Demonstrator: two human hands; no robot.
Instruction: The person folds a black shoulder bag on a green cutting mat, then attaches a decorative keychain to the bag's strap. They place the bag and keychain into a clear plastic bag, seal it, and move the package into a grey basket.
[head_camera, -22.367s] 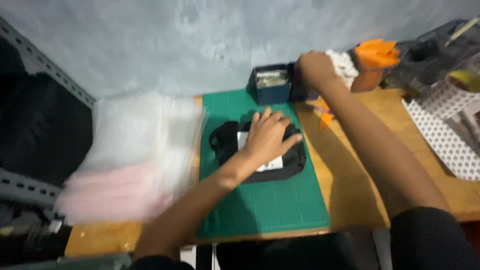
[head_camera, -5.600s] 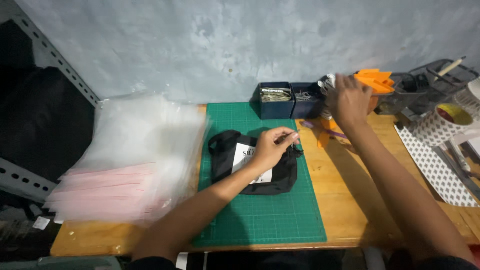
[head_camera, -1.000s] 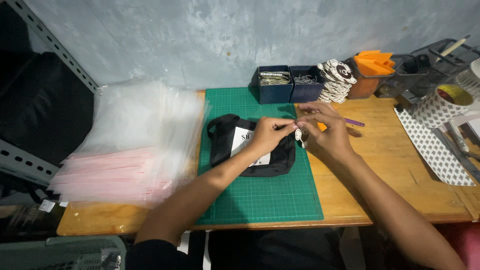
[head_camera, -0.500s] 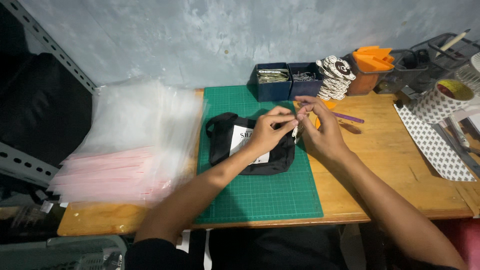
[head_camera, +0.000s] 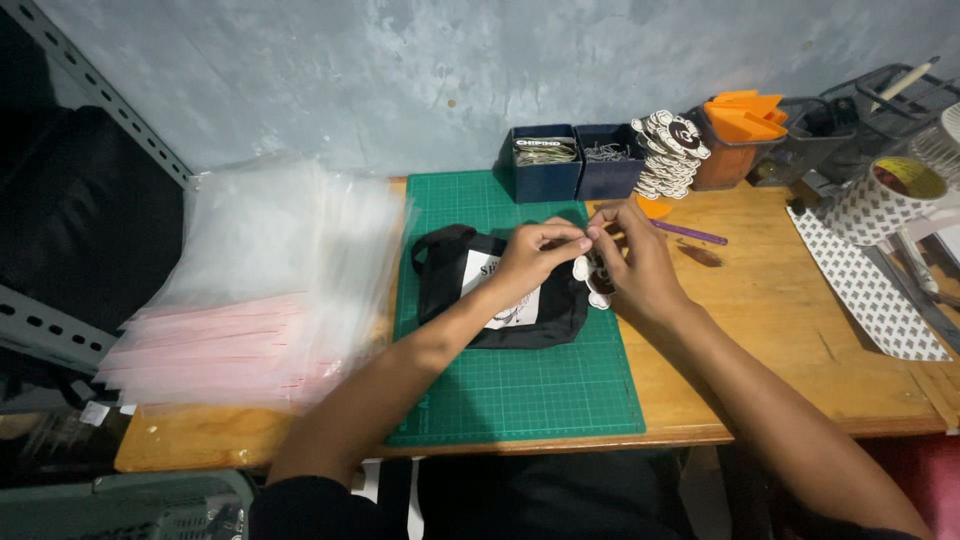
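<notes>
wooden workbench (head_camera: 800, 330) runs the width of the view against a mottled grey wall. on its left end, a large stack of clear plastic bags with pink strips (head_camera: 270, 300), overhanging the bench edge. centre, a green cutting mat (head_camera: 510, 390) lies flat. on the mat's upper half lies a black fabric bag (head_camera: 500, 295) with a white printed panel, its strap looped at the upper left.

at the right end, a patterned white sheet (head_camera: 870, 290) lies by a roll of tape (head_camera: 885, 195); black wire baskets stand behind them. at the back edge, two dark blue boxes (head_camera: 570, 160) stand side by side, touching the mat's top edge; just beside them a leaning stack of round black-and-white tags (head_camera: 670, 150), then an orange container (head_camera: 735, 130). a purple pen (head_camera: 690, 233) lies on the wood just right of the hands.

left hand (head_camera: 535, 260) rests over the bag's right upper part, fingers narrowed to a pinch at thumb and forefinger. right hand (head_camera: 635, 265) meets it fingertip to fingertip, likewise pinched. a small white-edged tag (head_camera: 592, 280) shows between and just below the two hands, over the bag's right edge. what exactly sits inside the pinch is too small to tell; the tag appears held by the right hand.
</notes>
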